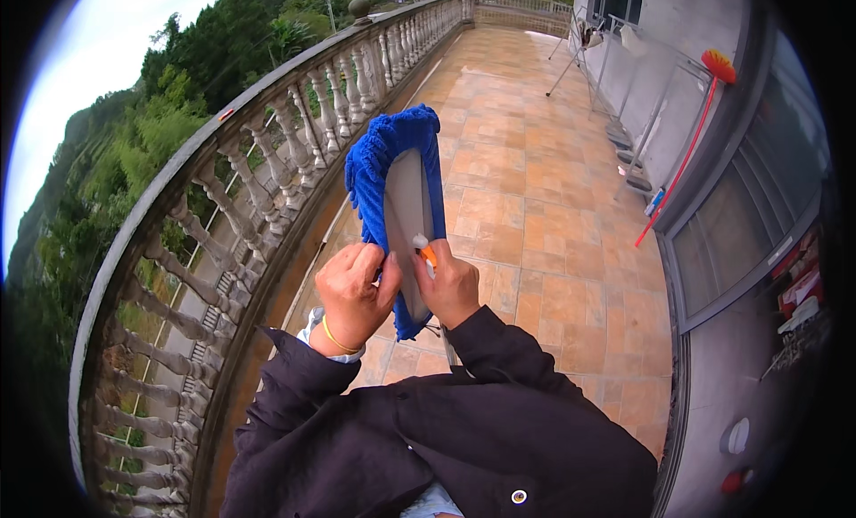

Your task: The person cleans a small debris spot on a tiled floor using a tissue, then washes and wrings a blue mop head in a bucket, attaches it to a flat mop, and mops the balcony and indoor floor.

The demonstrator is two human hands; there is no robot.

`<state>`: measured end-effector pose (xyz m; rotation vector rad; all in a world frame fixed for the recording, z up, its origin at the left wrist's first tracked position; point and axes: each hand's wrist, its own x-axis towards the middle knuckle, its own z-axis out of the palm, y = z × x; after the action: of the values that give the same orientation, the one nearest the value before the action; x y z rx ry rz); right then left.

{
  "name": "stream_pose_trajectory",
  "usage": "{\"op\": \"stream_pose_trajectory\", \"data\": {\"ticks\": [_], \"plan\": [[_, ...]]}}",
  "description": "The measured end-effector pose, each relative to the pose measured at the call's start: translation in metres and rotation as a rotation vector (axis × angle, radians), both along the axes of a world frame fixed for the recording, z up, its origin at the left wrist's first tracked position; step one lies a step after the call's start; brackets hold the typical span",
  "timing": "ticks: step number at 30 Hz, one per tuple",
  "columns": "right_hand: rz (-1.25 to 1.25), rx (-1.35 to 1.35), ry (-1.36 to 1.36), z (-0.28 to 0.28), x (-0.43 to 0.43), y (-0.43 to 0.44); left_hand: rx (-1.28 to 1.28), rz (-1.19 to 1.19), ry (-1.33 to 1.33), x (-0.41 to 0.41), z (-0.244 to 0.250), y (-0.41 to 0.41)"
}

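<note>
A flat mop head with a blue chenille cover (374, 163) is held upright in front of my chest, its pale grey inner face (404, 197) turned towards me. The cover's blue edge wraps around the rim of that face. My left hand (354, 284) pinches the cover's left edge between thumb and fingers. My right hand (449, 280) grips the lower right edge, with its thumb on the grey face. An orange and white piece (427, 254) shows beside the right thumb; what it belongs to is unclear. The fingers behind the mop head are hidden.
A stone balustrade (227, 127) runs along the left, with a small red and white object (226, 115) on its rail. Tiles (555, 264) cover the floor. On the right, a red-handled duster (692, 143) leans near metal racks (645, 130) and a sliding glass door (742, 197).
</note>
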<state>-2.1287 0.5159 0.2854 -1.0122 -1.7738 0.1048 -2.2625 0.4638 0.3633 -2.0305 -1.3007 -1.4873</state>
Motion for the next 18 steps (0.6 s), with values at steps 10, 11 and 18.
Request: {"op": "stream_pose_trajectory", "data": {"ticks": [10, 11, 18], "plan": [[0.155, -0.047, -0.001, -0.003, -0.029, -0.023, -0.100, 0.182, 0.037, -0.035, -0.010, -0.003], [0.187, -0.057, 0.001, -0.002, -0.031, -0.026, -0.105, 0.183, 0.060, -0.039, -0.009, -0.002], [0.171, -0.068, -0.048, -0.008, -0.033, -0.021, -0.397, -0.038, -0.033, -0.067, -0.009, -0.002]]}}
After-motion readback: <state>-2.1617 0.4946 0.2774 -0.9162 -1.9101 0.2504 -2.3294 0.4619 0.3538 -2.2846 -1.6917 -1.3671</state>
